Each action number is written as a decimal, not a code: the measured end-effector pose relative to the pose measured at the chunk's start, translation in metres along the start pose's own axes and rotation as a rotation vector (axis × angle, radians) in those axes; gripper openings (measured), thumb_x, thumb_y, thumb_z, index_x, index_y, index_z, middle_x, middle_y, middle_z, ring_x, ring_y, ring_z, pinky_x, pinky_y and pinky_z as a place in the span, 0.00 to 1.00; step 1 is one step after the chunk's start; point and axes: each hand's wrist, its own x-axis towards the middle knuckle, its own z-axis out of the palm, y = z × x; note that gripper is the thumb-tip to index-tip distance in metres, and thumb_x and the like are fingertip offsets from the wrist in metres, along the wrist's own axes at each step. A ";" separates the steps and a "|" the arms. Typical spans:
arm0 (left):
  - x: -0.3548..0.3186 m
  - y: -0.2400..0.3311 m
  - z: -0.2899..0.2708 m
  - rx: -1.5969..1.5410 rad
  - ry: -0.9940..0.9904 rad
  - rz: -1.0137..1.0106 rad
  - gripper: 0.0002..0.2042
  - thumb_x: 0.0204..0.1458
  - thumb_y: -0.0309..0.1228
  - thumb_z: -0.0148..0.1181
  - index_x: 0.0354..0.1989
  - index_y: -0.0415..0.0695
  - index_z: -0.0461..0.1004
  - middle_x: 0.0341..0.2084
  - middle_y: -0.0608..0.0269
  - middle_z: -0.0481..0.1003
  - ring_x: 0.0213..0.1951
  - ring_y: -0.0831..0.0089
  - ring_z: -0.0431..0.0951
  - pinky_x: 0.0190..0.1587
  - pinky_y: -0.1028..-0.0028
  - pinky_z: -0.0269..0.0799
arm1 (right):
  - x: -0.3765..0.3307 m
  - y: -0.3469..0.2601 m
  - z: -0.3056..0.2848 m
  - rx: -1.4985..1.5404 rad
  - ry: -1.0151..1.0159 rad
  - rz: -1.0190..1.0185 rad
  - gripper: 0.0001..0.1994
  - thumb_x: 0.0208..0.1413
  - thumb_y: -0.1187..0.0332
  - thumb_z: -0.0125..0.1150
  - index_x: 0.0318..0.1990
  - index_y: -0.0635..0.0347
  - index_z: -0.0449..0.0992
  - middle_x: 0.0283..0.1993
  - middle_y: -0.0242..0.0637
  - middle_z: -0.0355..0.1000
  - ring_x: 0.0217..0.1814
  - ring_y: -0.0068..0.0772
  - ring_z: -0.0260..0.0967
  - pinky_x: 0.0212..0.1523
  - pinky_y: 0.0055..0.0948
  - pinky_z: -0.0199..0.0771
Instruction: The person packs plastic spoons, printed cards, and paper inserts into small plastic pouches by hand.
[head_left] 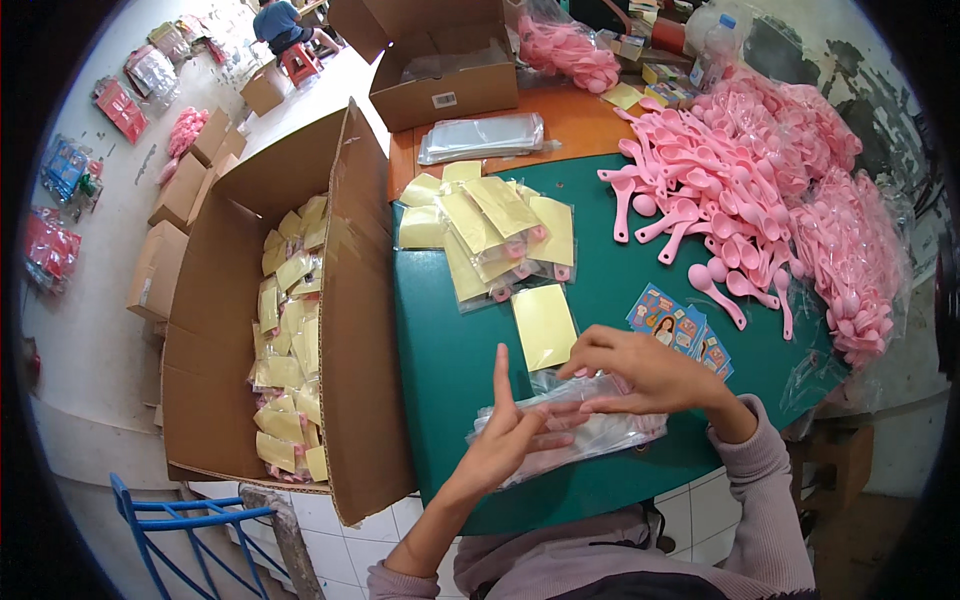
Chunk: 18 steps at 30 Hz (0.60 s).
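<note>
Down near the person's body, a stack of clear plastic bags [575, 425] lies on the green bench [450, 340]. Its long side runs from left to right and tips up a little toward the right. The bags are see-through and shiny, with a bit of pink showing inside.

The left hand [510, 440] rests on the left end of the stack, its fingers spread apart and one finger pointing straight up. The right hand [645, 370] lies on top of the right end, its fingers closed on the top bag.

Just behind the hands lies a yellow card [545, 325], and beside it some small picture cards [680, 330]. A big heap of pink spoons [740, 200] sits at the right. To the left stands an open cardboard box [280, 310] with filled yellow packs inside.
</note>
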 end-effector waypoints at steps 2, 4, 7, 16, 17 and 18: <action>-0.006 -0.002 -0.006 0.027 -0.076 -0.037 0.33 0.60 0.25 0.29 0.60 0.63 0.12 0.53 0.40 0.59 0.50 0.56 0.70 0.50 0.61 0.70 | 0.002 -0.004 0.012 -0.064 -0.005 -0.010 0.15 0.47 0.64 0.61 0.42 0.59 0.69 0.40 0.41 0.63 0.41 0.40 0.65 0.41 0.32 0.66; -0.007 -0.007 -0.004 0.052 -0.053 -0.008 0.33 0.60 0.25 0.31 0.61 0.62 0.15 0.53 0.41 0.60 0.49 0.56 0.70 0.49 0.60 0.70 | 0.002 -0.009 0.022 -0.104 0.011 0.006 0.11 0.47 0.66 0.59 0.37 0.59 0.69 0.38 0.42 0.62 0.42 0.44 0.64 0.42 0.36 0.66; -0.004 -0.010 -0.001 0.105 -0.001 0.046 0.32 0.60 0.26 0.32 0.63 0.61 0.18 0.52 0.43 0.61 0.48 0.57 0.71 0.49 0.57 0.70 | 0.003 -0.004 0.034 -0.156 0.083 -0.021 0.10 0.46 0.68 0.59 0.37 0.59 0.69 0.37 0.42 0.62 0.41 0.44 0.64 0.42 0.36 0.66; 0.008 0.001 -0.001 0.511 0.062 0.229 0.30 0.58 0.29 0.34 0.65 0.50 0.26 0.44 0.47 0.67 0.43 0.67 0.72 0.46 0.70 0.69 | 0.004 -0.008 0.034 -0.185 0.117 -0.072 0.07 0.45 0.71 0.57 0.31 0.61 0.67 0.33 0.40 0.62 0.36 0.40 0.63 0.37 0.35 0.64; 0.011 0.005 0.000 0.449 0.061 0.246 0.31 0.56 0.25 0.36 0.66 0.48 0.29 0.43 0.47 0.68 0.40 0.69 0.73 0.42 0.74 0.70 | 0.004 -0.009 0.035 -0.307 0.169 -0.141 0.07 0.45 0.71 0.57 0.31 0.61 0.67 0.32 0.39 0.62 0.34 0.39 0.63 0.36 0.34 0.63; 0.015 0.005 -0.003 0.450 0.062 0.249 0.31 0.56 0.25 0.36 0.66 0.48 0.29 0.43 0.47 0.68 0.40 0.69 0.73 0.42 0.74 0.70 | 0.005 -0.008 0.035 -0.309 0.169 -0.144 0.07 0.45 0.71 0.57 0.31 0.61 0.67 0.32 0.39 0.62 0.34 0.39 0.63 0.36 0.34 0.63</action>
